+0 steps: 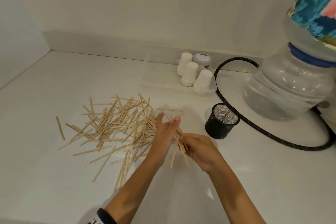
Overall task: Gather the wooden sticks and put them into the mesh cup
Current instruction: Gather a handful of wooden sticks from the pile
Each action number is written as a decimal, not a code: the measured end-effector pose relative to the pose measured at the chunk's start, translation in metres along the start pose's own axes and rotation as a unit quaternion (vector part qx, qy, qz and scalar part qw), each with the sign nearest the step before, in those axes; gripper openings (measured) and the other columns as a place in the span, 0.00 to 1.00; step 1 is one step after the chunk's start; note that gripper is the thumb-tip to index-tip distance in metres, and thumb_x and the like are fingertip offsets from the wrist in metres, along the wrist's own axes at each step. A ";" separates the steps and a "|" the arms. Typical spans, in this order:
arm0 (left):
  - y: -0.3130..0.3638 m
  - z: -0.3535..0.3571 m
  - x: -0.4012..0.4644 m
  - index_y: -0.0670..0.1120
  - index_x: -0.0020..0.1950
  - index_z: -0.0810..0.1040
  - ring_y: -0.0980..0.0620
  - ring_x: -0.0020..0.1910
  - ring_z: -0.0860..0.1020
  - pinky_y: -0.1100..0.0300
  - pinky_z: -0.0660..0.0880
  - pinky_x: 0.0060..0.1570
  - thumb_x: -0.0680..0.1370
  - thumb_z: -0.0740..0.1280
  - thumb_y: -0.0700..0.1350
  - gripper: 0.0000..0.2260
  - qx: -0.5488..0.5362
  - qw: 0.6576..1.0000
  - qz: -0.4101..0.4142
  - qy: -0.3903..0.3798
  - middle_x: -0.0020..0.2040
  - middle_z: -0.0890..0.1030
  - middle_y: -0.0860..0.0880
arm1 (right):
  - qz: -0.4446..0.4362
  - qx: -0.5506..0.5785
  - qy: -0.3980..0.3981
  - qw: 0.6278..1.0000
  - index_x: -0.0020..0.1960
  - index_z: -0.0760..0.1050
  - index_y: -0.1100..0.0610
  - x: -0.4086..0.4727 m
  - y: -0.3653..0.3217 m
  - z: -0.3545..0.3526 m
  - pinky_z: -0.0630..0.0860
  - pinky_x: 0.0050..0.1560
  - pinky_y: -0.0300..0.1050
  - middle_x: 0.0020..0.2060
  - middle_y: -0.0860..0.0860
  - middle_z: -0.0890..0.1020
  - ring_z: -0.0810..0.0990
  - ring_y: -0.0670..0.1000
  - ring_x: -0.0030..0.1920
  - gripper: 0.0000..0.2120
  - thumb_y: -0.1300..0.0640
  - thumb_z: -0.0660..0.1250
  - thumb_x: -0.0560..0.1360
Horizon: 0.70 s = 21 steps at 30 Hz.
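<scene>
Both forearms reach in from the bottom edge over a white counter [45, 178]. The left hand [164, 133] has straight fingers pressed flat against a bundle of sticks [179, 137], while the right hand [200, 149] curls its fingers around that same bundle. Most wooden sticks [116, 123] lie scattered in a loose heap left of the hands. Just right of the hands stands the black mesh cup [221, 121], upright, near a black hose [254, 125].
</scene>
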State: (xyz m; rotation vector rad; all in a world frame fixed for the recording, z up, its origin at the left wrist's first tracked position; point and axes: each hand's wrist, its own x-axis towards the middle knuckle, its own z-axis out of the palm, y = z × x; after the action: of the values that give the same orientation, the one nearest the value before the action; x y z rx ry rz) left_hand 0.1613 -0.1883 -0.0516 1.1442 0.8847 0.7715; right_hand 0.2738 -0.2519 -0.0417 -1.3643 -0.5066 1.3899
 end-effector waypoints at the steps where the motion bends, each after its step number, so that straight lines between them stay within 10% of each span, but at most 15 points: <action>1: -0.003 0.003 0.001 0.56 0.73 0.54 0.55 0.59 0.77 0.57 0.73 0.56 0.73 0.65 0.64 0.35 -0.027 1.000 -0.008 0.006 0.55 0.82 0.53 | -0.012 -0.001 0.000 1.000 0.44 0.84 0.62 0.000 0.000 0.005 0.80 0.42 0.40 0.37 0.57 0.83 0.82 0.52 0.39 0.07 0.63 0.68 0.74; 6: -0.016 0.018 -0.001 0.46 0.57 0.76 0.50 0.52 0.82 0.50 0.76 0.59 0.78 0.63 0.54 0.14 -0.101 0.992 -0.045 0.066 0.50 0.84 0.45 | -0.090 -0.063 0.051 0.993 0.45 0.85 0.51 0.004 0.008 0.032 0.81 0.49 0.42 0.44 0.50 0.86 0.85 0.48 0.47 0.11 0.60 0.65 0.77; 15: -0.018 -0.004 0.014 0.41 0.43 0.73 0.51 0.32 0.76 0.57 0.75 0.36 0.83 0.56 0.49 0.15 -0.246 0.960 -0.079 0.108 0.34 0.76 0.46 | -0.160 -0.238 0.124 0.950 0.45 0.83 0.42 -0.002 0.007 0.036 0.76 0.44 0.28 0.38 0.37 0.84 0.82 0.36 0.44 0.12 0.59 0.69 0.73; 21: 0.003 -0.018 0.018 0.46 0.42 0.71 0.56 0.23 0.58 0.64 0.59 0.22 0.79 0.61 0.52 0.12 -0.111 0.991 0.048 0.062 0.26 0.62 0.53 | 0.074 0.175 0.146 0.971 0.45 0.79 0.63 -0.002 0.015 0.035 0.78 0.48 0.47 0.39 0.58 0.81 0.80 0.54 0.43 0.05 0.61 0.65 0.76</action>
State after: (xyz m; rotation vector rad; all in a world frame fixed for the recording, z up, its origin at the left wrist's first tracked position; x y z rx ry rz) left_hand 0.1531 -0.1640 -0.0552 0.9554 0.8273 1.0038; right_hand 0.2362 -0.2456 -0.0451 -1.3023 0.0379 1.2929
